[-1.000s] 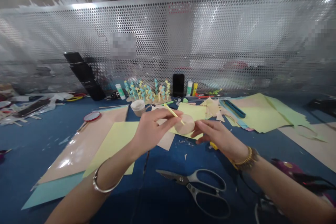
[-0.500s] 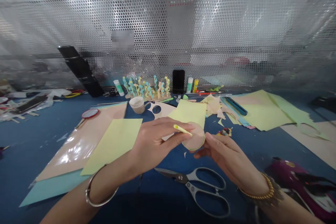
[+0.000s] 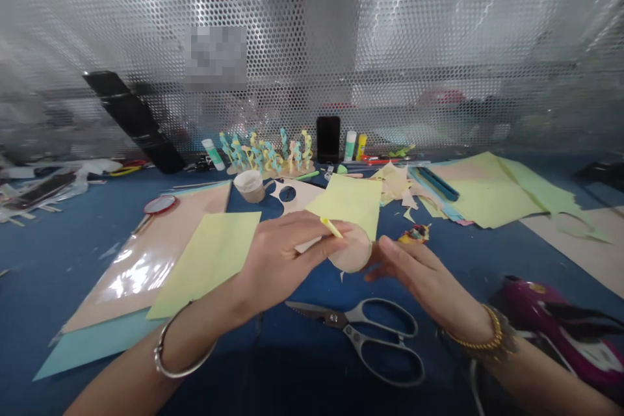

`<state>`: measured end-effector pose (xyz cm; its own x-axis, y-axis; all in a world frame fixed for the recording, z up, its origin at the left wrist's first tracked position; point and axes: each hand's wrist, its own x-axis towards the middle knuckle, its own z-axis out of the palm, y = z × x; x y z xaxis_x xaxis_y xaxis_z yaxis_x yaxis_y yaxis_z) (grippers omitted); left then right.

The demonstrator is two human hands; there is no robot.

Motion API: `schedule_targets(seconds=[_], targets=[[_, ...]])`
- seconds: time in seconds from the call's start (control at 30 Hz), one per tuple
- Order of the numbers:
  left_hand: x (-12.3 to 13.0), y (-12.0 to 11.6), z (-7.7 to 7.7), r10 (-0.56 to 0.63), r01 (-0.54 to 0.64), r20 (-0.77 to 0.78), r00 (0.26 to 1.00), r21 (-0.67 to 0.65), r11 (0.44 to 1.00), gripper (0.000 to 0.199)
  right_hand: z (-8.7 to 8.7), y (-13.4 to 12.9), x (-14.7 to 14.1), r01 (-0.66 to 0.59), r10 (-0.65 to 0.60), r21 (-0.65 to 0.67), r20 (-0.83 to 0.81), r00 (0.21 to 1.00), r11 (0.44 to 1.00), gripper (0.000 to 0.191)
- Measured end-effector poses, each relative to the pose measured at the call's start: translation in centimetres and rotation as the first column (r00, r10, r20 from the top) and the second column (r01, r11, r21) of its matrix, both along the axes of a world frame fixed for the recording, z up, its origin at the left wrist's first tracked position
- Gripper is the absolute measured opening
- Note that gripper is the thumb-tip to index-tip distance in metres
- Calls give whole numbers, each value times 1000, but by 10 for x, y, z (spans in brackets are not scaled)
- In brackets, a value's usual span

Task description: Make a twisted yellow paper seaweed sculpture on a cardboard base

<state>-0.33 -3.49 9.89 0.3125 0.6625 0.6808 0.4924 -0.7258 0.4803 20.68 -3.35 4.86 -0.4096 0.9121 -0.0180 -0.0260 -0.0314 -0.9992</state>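
Observation:
My left hand pinches a thin yellow stick, whose tip rests on a round peach paper disc. My right hand grips the disc's right edge with its fingers. Behind the disc lies a pale yellow paper sheet, and another pale yellow sheet lies left of my left hand. Steel scissors with open loop handles rest just below my hands, touching neither.
A blue work surface holds peach and green paper sheets, scraps, a paper cup, a red-rimmed mirror, and a purple object. Glue sticks, a phone and paper seaweed models stand before a perforated metal panel.
Both hands have moved lower with the disc, uncovering more of the yellow sheet behind it. The disc now sits further down and the view has tilted slightly downward.

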Motion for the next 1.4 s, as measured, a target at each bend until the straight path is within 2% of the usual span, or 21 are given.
schedule_targets(seconds=[0.1,0.2,0.3,0.4,0.5,0.7,0.9,1.23,1.4], targets=[[-1,9,-26,21,-24,-27,999,-84,996,12,-12,7,10,119,-124,54,103,987,991,38],[-1,17,-57,-45,33,-68,997,-161,986,13,-20,8,16,161,-183,120,197,963,980,36],[-2,23,-81,-119,105,-74,990,-165,981,15,-23,4,15,91,-191,256,399,897,963,28],[-4,28,-93,-153,135,-92,984,-181,974,12,-25,-2,12,-73,-188,415,553,812,907,18],[-7,31,-98,-147,115,-149,978,-204,972,12,-29,-6,11,-203,-146,466,609,780,861,16],[-9,34,-99,-135,91,-177,975,-237,967,10,-37,-10,12,-298,-60,445,631,773,844,19],[-6,34,-98,-143,97,-150,978,-281,955,11,-39,-11,12,-325,-6,419,620,784,848,17],[-3,34,-97,-133,85,-133,982,-317,945,13,-41,-9,12,-329,-14,422,632,775,845,20],[-4,34,-95,-147,103,-106,983,-339,935,24,-39,-10,13,-336,-14,419,642,766,844,18]])
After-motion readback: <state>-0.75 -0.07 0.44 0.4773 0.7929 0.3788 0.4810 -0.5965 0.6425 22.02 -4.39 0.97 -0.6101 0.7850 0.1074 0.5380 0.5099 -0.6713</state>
